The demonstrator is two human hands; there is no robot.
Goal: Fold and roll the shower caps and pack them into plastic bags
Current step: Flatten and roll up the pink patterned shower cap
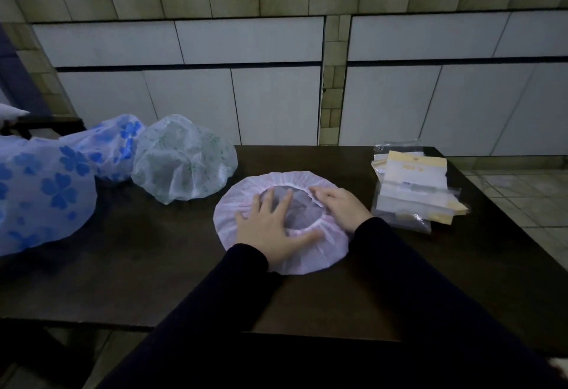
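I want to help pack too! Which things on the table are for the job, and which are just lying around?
For the job:
- pink shower cap, flat under the left hand and right hand
- green-patterned cap
- blue-flower caps
- stack of plastic bags

Just lying about:
- white thing at the far left, too unclear to name

The dark brown worktop (129, 265) lies bare at 6 and 7 o'clock. At 9 to 11 o'clock, puffed blue-flowered plastic shower caps (46, 191) and a green-patterned translucent cap (181, 158) block the way. At 2 o'clock sits a stack of clear plastic bags with beige cards (412, 191); a bare gap separates it from the flattened pink cap (242, 195).
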